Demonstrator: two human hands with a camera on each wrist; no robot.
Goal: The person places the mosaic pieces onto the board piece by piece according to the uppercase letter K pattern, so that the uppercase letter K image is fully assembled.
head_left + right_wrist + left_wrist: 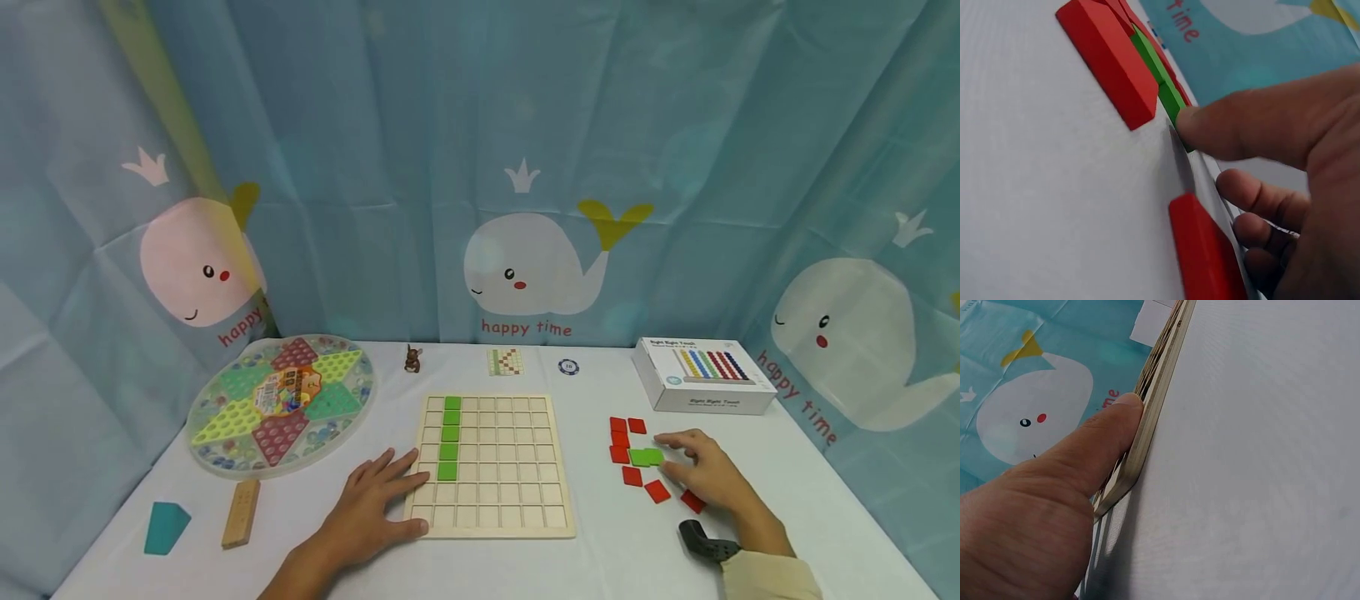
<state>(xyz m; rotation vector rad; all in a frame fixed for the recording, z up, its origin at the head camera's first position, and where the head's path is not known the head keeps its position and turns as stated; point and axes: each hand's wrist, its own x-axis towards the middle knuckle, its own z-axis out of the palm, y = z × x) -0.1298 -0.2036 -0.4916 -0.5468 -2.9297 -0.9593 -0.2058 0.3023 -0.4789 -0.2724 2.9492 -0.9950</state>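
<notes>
A wooden grid board lies flat, with several green tiles in a line down its second column. My left hand rests at the board's left edge, fingers spread and fingertips on the frame. In the left wrist view its thumb lies on the board's rim. To the right of the board, two green tiles touch among scattered red tiles. My right hand is over them, its thumb at the end of the green pair and its index finger held apart from the thumb.
A round Chinese checkers board is at left, near a wooden block and a teal piece. Along the back stand a brown figurine, a pattern card, a chip and a white box.
</notes>
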